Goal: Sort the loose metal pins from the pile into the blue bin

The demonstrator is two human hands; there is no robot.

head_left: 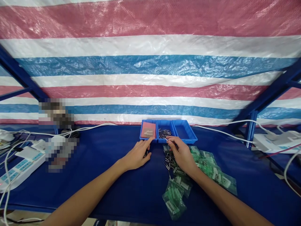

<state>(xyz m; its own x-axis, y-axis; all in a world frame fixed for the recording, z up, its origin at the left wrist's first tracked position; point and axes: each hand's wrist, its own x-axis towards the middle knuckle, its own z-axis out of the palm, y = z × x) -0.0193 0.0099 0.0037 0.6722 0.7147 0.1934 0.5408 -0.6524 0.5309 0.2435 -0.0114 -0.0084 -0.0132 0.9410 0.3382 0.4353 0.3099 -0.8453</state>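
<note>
My left hand (pixel 137 156) rests low over the table, its index finger reaching to the front edge of the left blue bin (pixel 141 133). Small dark pieces (pixel 146 153) show between its thumb and curled fingers, mostly hidden. My right hand (pixel 182 153) pinches a thin rod (pixel 166 139) with a silvery tip, just in front of the middle bin (pixel 164 141). Dark metal rods (pixel 164 133) fill part of that bin. More loose rods (pixel 168 163) lie on the table beside my right hand. A pink sheet (pixel 148 127) with a small clear bag on it lies in the left bin.
Green-tinted plastic bags (pixel 174 197) with pale strips inside spread around and under my right forearm. The right blue bin (pixel 184 130) stands beside the middle one. White power strips (pixel 21 169) and cables flank the blue table (pixel 101 179); a striped tarp (pixel 150 69) hangs behind.
</note>
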